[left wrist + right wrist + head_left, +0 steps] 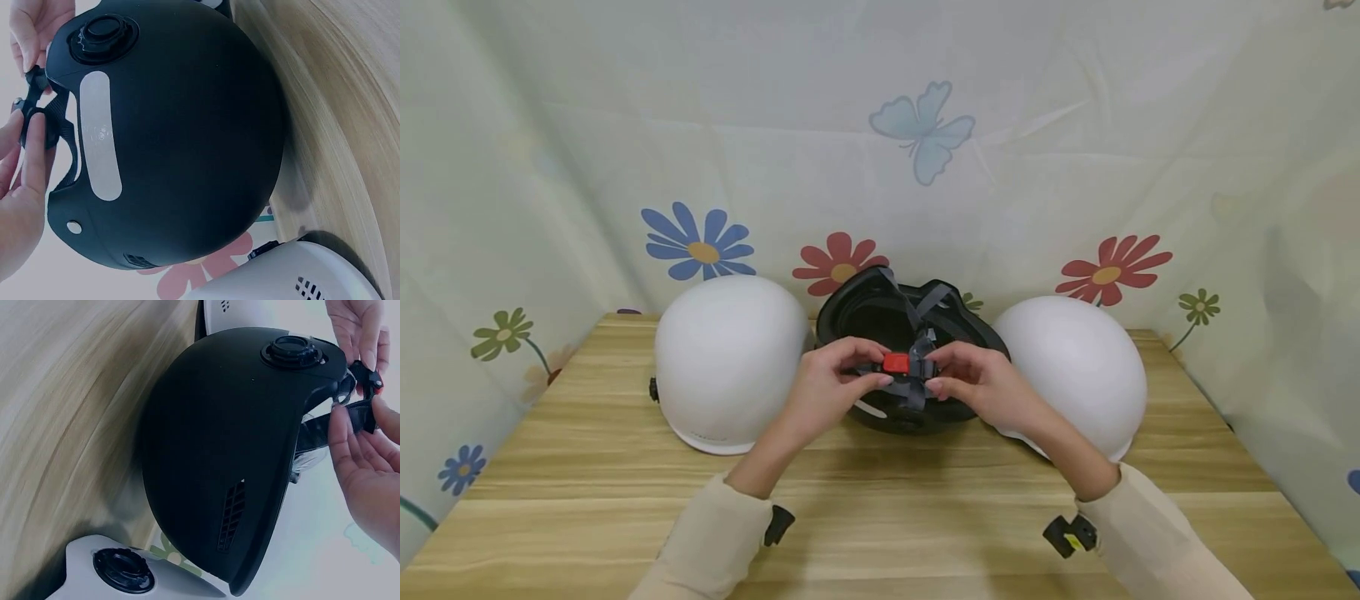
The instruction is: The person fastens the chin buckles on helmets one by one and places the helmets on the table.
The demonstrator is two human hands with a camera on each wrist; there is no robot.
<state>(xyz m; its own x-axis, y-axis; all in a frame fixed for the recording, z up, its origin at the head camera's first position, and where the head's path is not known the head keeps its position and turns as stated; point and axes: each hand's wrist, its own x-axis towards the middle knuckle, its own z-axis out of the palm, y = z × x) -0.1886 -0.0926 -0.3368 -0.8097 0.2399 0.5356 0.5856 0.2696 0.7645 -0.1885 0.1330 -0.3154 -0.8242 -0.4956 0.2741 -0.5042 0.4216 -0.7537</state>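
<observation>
A black helmet rests with its opening up in the middle of the table, its grey straps raised across the opening. Above it, my left hand pinches the red-buttoned part of the chin-strap buckle between thumb and fingertips. Opposite, my right hand pinches the black end of the buckle and strap. Both parts sit close together; whether they are locked cannot be told. In the left wrist view the helmet's dark shell hides part of the straps. The right wrist view shows fingers on the strap.
White helmets stand close on either side, one at left and one at right, both dome up. The wooden table meets a flower-printed cloth behind and at the sides.
</observation>
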